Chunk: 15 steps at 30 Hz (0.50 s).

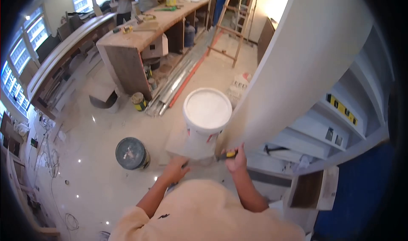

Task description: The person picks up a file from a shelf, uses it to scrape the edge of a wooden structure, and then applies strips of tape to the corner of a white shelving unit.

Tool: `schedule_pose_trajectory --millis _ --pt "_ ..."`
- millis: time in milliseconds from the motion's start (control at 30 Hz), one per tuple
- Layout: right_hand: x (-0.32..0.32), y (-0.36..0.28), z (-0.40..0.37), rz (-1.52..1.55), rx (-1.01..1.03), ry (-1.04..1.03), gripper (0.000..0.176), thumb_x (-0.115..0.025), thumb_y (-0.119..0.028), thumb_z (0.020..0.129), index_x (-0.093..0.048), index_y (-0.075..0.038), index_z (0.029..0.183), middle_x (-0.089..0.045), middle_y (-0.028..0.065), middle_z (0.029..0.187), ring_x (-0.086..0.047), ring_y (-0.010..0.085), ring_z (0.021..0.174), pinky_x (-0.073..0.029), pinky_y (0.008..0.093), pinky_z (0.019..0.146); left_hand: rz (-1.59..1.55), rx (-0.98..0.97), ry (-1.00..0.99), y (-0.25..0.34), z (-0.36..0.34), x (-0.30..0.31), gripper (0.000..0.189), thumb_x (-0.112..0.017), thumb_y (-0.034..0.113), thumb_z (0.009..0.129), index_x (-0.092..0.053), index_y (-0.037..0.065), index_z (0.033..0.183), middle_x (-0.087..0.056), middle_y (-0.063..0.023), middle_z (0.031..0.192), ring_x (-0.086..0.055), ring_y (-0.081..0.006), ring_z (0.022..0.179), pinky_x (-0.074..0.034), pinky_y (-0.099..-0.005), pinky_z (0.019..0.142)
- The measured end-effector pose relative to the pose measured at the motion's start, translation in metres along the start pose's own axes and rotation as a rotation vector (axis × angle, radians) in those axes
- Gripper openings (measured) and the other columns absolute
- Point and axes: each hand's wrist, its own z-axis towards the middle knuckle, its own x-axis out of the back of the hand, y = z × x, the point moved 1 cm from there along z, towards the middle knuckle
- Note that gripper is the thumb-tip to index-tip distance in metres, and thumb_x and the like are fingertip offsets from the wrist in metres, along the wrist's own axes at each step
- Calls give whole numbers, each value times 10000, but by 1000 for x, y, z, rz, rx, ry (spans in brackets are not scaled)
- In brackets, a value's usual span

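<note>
My right hand (pixel 238 160) is closed around the yellow-and-black handle of a putty knife (pixel 230 154), its blade end pointing left beside the curved white panel (pixel 297 62). Lower and to the left, my left hand (pixel 176 169) has its fingers curled round something dark, and I cannot tell what it is. Just beyond both hands stands a large white bucket (pixel 208 132), filled near the rim with smooth white paste (pixel 208 108). A pale flat sheet (pixel 178 141) lies on the floor by the bucket's base.
A dark-lidded bucket (pixel 131 153) stands left on the glossy floor. Shelves on the right hold a yellow spirit level (pixel 341 109) and a hammer (pixel 276 148). Metal strips (pixel 178 81) lie beside a long counter (pixel 148 30). Farther back are a stepladder (pixel 233 28) and two people.
</note>
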Motion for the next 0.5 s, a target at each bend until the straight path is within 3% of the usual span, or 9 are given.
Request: schedule_pose_trajectory --millis 67,133,233,333,433,500 --pt "-16 20 11 -8 53 -221 364 -432 -378 967 -401 -118 714 -387 33 638 -391 196 636 -405 407 736 214 -88 275 6 5 31 389 -663 229 791 -581 27 1113 -588 -180 1023 -518 -345 1043 -390 -407 913" --pt "-49 38 15 1 88 -195 362 -437 -384 964 -405 -120 719 -397 34 639 -395 195 642 -398 402 744 149 -81 364 -15 0 51 367 -630 265 842 -575 20 1110 -591 -153 1046 -504 -320 1088 -401 -417 899" --pt "-83 62 17 59 123 -94 376 -443 -410 956 -408 -120 719 -412 37 651 -417 202 658 -407 436 797 -671 492 -72 -59 0 68 333 -564 309 906 -575 30 1088 -586 -130 1114 -502 -302 1116 -423 -433 906" --pt "-107 84 19 93 113 -77 400 -442 -441 948 -408 -118 716 -422 42 665 -447 204 672 -419 474 840 -1959 621 51 -102 0 64 365 -491 309 947 -509 19 1167 -590 -145 1143 -532 -298 1115 -445 -429 926" --pt "-104 107 18 129 81 -94 390 -453 -436 943 -423 -113 727 -439 44 674 -462 204 695 -415 484 853 -2200 350 201 -124 14 75 334 -477 266 954 -508 4 1158 -560 -145 1190 -502 -326 1172 -431 -467 986" --pt "-104 117 17 156 45 -116 363 -435 -397 956 -436 -107 739 -460 47 683 -478 210 717 -406 494 872 -2106 404 337 -140 23 78 315 -474 264 957 -496 21 1157 -536 -141 1219 -488 -329 1189 -435 -477 984"
